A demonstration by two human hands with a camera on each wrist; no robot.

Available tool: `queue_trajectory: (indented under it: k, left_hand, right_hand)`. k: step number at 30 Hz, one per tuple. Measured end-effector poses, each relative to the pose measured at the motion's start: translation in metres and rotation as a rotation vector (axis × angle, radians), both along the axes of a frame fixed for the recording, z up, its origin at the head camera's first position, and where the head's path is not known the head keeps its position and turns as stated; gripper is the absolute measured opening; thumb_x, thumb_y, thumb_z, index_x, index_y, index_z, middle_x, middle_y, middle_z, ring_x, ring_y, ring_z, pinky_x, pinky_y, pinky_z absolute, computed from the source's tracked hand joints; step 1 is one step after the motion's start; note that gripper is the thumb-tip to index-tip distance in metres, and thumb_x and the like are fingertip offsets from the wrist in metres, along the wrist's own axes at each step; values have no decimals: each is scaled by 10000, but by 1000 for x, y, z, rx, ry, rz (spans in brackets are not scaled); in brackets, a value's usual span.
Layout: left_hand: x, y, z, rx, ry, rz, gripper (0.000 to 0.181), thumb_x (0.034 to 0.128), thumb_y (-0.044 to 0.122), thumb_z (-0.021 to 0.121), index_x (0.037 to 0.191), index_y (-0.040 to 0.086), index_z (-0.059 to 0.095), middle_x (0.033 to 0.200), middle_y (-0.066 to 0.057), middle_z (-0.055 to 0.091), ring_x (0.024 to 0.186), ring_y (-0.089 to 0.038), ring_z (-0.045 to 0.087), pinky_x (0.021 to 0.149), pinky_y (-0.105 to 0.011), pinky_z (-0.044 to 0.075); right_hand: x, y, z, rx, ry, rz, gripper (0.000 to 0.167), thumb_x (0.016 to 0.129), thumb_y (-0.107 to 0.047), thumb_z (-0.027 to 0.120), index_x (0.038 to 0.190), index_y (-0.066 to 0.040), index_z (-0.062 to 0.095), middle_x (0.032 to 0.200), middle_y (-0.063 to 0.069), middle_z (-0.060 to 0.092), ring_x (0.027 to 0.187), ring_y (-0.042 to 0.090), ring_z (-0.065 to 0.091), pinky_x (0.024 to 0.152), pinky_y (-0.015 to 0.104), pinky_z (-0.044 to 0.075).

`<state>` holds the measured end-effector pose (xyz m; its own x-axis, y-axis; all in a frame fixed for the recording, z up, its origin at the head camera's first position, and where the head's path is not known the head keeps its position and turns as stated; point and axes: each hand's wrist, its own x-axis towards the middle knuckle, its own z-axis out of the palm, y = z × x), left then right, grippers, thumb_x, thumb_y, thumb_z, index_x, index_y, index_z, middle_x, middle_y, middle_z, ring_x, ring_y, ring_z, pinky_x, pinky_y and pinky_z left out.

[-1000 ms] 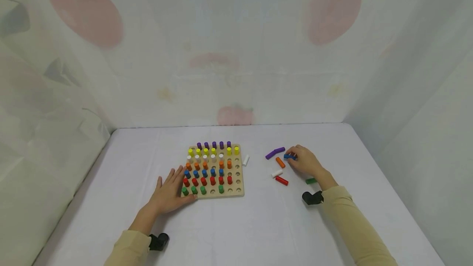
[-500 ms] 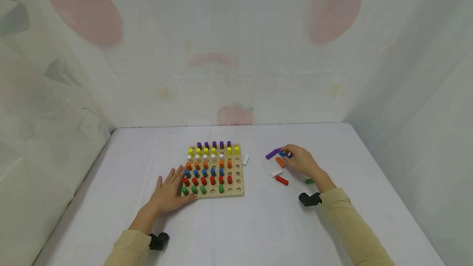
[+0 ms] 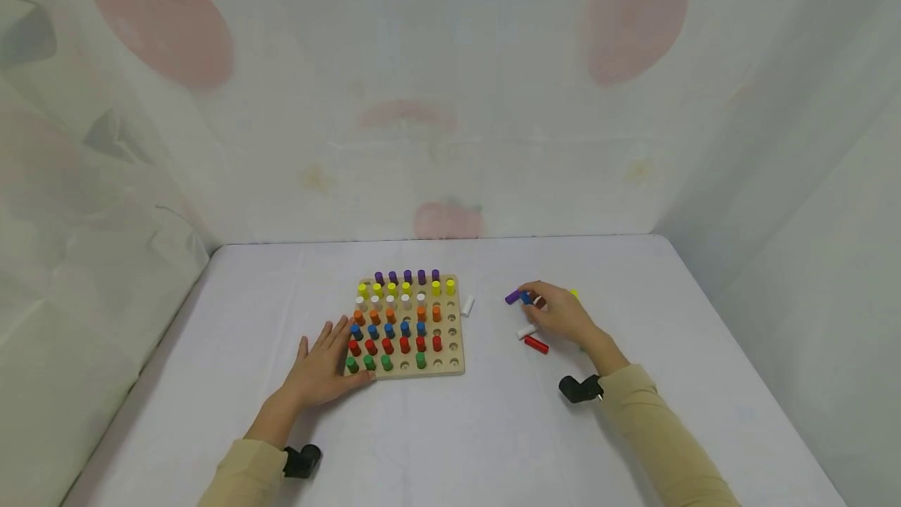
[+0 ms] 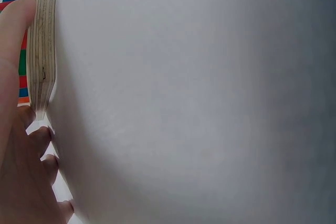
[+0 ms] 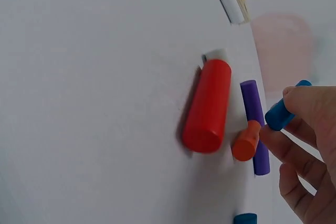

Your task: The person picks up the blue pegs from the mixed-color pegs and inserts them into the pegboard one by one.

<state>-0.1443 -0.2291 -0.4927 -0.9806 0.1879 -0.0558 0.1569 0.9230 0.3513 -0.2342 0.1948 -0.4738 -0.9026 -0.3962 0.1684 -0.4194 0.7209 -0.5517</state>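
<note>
My left hand (image 3: 321, 372) rests at the left front corner of a wooden pegboard (image 3: 450, 370), fingers spread and fairly straight. Its thumb touches the board's edge (image 4: 43, 45) in the left wrist view. Rows of coloured pegs stand in the board, with some holes bare on the right. Over the loose pegs, my right hand (image 3: 563, 313) pinches a blue peg (image 5: 281, 114) between thumb and fingers. Just beneath lie an orange peg (image 5: 244, 144) and purple pegs (image 5: 252, 99). In the head view my fingers largely hide the orange one.
A red peg (image 3: 536, 345) and a white peg (image 3: 526, 331) lie in front of my right hand. Another white peg (image 3: 468, 306) lies beside the board's right edge. A yellow peg (image 3: 574, 293) shows behind the hand, and another blue peg (image 5: 245, 218) sits low in the right wrist view.
My right hand has moved left with the blue peg, from the far side of the loose pegs to above the purple ones. The yellow peg has come into sight. My left hand stays put.
</note>
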Motion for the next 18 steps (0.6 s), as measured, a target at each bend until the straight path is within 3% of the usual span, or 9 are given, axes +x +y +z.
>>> queue_trajectory:
  k: [10,18]
  left_hand:
    - [0,-1,-1,5,6,-1,1047,710,677,607,1475,90,198,1522,-135,207,1387,-390,149,1043,-675,30]
    - [0,0,-1,6,10,-1,1047,708,673,613,1472,84,205,1519,-140,212,1384,-394,154,1040,-679,34]
  right_hand:
    - [4,-14,-4,-8,-6,15,292,860,-159,627,1151,-160,594,974,25,657,836,146,613,742,298,538]
    - [5,-23,-4,-52,27,25,271,847,-139,654,1112,-137,599,964,11,671,828,137,627,723,279,537]
